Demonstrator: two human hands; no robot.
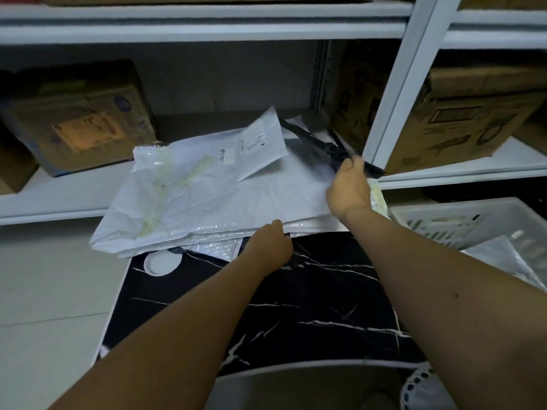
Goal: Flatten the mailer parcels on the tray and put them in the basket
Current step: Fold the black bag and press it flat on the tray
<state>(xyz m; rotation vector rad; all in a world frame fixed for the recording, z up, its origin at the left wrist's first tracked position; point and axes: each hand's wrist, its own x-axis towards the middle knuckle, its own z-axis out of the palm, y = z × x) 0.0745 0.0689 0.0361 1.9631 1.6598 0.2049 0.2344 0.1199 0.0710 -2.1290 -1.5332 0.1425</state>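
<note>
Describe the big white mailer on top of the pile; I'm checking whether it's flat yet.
The big white mailer is a large, wrinkled, plastic-looking bubble envelope with yellowish stains near its left end. It lies roughly flat on other mailers at the far edge of the black marble-patterned tray. A smaller labelled mailer rests on it. The right hand rests on its right end.

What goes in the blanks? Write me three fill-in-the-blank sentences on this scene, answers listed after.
1. The right hand grips a crumpled ____ mailer, not a white one.
2. The left hand touches the near edge of the white mailers, which lie on the ____-patterned tray.
3. The white basket sits to the person's ____.

Answers: black; marble; right
</note>
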